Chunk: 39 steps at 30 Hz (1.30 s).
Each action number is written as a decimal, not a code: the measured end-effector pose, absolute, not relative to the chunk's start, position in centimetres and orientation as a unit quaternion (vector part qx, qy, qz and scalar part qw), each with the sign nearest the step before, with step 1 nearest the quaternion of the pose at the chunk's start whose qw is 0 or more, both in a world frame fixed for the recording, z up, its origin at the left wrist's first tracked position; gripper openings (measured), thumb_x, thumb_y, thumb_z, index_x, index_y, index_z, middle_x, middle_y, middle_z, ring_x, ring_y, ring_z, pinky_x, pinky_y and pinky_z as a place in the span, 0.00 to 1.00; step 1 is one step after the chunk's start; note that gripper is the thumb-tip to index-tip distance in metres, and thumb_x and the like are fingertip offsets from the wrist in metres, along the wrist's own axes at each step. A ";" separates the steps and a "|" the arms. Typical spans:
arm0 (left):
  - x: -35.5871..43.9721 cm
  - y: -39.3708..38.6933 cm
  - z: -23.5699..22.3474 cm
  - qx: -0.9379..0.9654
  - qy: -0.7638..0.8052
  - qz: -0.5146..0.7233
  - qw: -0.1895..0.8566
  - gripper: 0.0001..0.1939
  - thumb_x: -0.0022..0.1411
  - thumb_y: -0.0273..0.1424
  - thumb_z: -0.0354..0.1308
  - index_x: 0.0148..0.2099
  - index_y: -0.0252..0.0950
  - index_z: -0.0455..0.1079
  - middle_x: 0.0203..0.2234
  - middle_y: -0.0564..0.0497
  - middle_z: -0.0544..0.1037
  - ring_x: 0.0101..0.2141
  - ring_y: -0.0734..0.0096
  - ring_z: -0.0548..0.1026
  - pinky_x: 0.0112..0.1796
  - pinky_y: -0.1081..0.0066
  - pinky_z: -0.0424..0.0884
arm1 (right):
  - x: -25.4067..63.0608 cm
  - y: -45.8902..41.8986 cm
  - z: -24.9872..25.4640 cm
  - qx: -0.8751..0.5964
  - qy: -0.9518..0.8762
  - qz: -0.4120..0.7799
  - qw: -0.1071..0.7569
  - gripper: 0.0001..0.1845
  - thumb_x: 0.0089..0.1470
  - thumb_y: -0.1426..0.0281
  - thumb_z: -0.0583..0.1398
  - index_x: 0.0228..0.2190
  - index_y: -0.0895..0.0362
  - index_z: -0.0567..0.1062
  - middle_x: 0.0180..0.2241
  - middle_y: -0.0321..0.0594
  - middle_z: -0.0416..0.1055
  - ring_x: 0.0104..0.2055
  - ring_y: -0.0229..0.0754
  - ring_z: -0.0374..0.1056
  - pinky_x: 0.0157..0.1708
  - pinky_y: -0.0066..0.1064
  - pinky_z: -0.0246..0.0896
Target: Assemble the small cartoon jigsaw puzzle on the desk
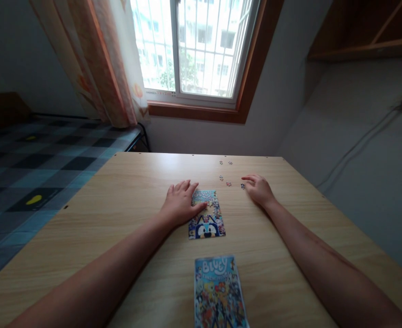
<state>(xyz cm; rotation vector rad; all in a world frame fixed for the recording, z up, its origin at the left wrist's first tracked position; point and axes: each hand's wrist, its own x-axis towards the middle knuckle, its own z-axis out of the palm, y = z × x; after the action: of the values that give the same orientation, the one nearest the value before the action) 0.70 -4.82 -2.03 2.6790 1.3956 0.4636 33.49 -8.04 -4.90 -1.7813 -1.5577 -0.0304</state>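
A small, nearly complete jigsaw puzzle (208, 217) with a blue cartoon dog lies in the middle of the wooden table (129, 200). My left hand (181, 200) rests flat on the puzzle's left edge, fingers stretched out. My right hand (259, 187) lies to the puzzle's right, fingers curled down at a loose puzzle piece (242, 186). Several more loose pieces (225, 178) are scattered just beyond. A Bluey puzzle box (219, 291) lies near the table's front edge.
A bed with a blue checked cover (33, 164) stands to the left of the table. Beyond the table are a barred window (194, 45) and a curtain (101, 64). A grey wall with a cable (354, 146) runs along the right.
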 end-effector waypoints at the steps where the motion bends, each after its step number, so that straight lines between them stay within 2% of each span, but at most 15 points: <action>1: 0.7 -4.7 -2.1 0.875 0.454 0.160 0.045 0.38 0.62 0.58 0.53 0.67 0.43 0.63 0.66 0.39 0.65 0.65 0.42 0.61 0.63 0.41 0.55 | 33.5 -8.1 -4.8 -0.699 -0.609 -0.009 0.374 0.16 0.52 0.74 0.57 0.38 0.54 0.84 0.45 0.44 0.80 0.51 0.49 0.72 0.58 0.41 0.64; 6: 0.6 -4.0 -2.0 0.860 0.456 0.217 0.075 0.31 0.69 0.53 0.47 0.65 0.40 0.65 0.64 0.39 0.68 0.64 0.49 0.63 0.63 0.48 0.59 | 33.3 -9.1 -3.6 -0.713 -0.631 -0.007 0.305 0.13 0.56 0.69 0.60 0.39 0.56 0.84 0.44 0.46 0.80 0.49 0.49 0.73 0.54 0.39 0.65; 10: 0.5 -3.4 -2.1 0.845 0.452 0.270 0.092 0.28 0.70 0.49 0.47 0.62 0.37 0.68 0.62 0.38 0.70 0.63 0.50 0.65 0.62 0.48 0.61 | 33.1 -10.0 -2.1 -0.729 -0.645 -0.020 0.231 0.14 0.58 0.64 0.61 0.40 0.55 0.85 0.42 0.45 0.80 0.45 0.49 0.74 0.47 0.37 0.66; 14: 0.4 -3.0 -2.5 0.840 0.437 0.309 0.093 0.26 0.70 0.47 0.48 0.60 0.37 0.69 0.60 0.39 0.72 0.61 0.52 0.67 0.61 0.49 0.61 | 32.9 -10.5 -1.0 -0.747 -0.637 -0.003 0.191 0.13 0.57 0.63 0.62 0.39 0.54 0.86 0.39 0.43 0.81 0.40 0.47 0.75 0.39 0.34 0.66; 20: 0.5 -2.8 -2.6 0.839 0.428 0.324 0.092 0.23 0.71 0.45 0.48 0.58 0.37 0.71 0.58 0.40 0.73 0.60 0.53 0.68 0.61 0.49 0.62 | 31.9 -10.9 -0.1 -0.735 -0.657 0.024 0.168 0.13 0.57 0.65 0.63 0.40 0.54 0.86 0.37 0.43 0.82 0.37 0.47 0.75 0.37 0.33 0.66; 27: 0.4 -2.9 -2.2 0.842 0.418 0.330 0.091 0.21 0.71 0.42 0.50 0.56 0.36 0.72 0.57 0.40 0.74 0.59 0.54 0.69 0.61 0.50 0.63 | 31.4 -11.0 0.7 -0.730 -0.655 0.070 0.183 0.12 0.53 0.69 0.65 0.39 0.55 0.85 0.34 0.41 0.83 0.35 0.46 0.76 0.38 0.35 0.67; 33: 0.2 -3.2 -1.3 0.839 0.389 0.373 0.082 0.15 0.71 0.37 0.51 0.53 0.36 0.73 0.53 0.42 0.77 0.57 0.58 0.71 0.60 0.52 0.65 | 32.0 -10.4 -0.1 -0.716 -0.628 0.192 0.235 0.19 0.46 0.79 0.62 0.41 0.58 0.84 0.34 0.42 0.81 0.32 0.42 0.74 0.34 0.31 0.66; 36: 0.2 -3.4 -1.1 0.836 0.384 0.384 0.083 0.14 0.71 0.36 0.51 0.52 0.36 0.74 0.52 0.43 0.77 0.56 0.59 0.71 0.60 0.53 0.66 | 32.3 -10.2 -0.3 -0.709 -0.615 0.244 0.244 0.24 0.44 0.80 0.61 0.45 0.59 0.82 0.34 0.42 0.80 0.30 0.40 0.72 0.29 0.29 0.63; 39: 0.3 -3.5 -1.0 0.832 0.381 0.394 0.082 0.14 0.71 0.35 0.52 0.51 0.36 0.74 0.51 0.43 0.78 0.55 0.59 0.72 0.59 0.53 0.67 | 32.4 -10.1 -0.4 -0.703 -0.616 0.254 0.246 0.24 0.43 0.80 0.62 0.45 0.58 0.82 0.36 0.42 0.79 0.31 0.40 0.71 0.30 0.28 0.63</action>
<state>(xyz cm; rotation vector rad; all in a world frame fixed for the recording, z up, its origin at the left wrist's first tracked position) 0.26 -3.47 -1.04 2.4864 1.1386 1.1775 32.44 -10.11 -0.36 -1.9186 -1.6814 0.6932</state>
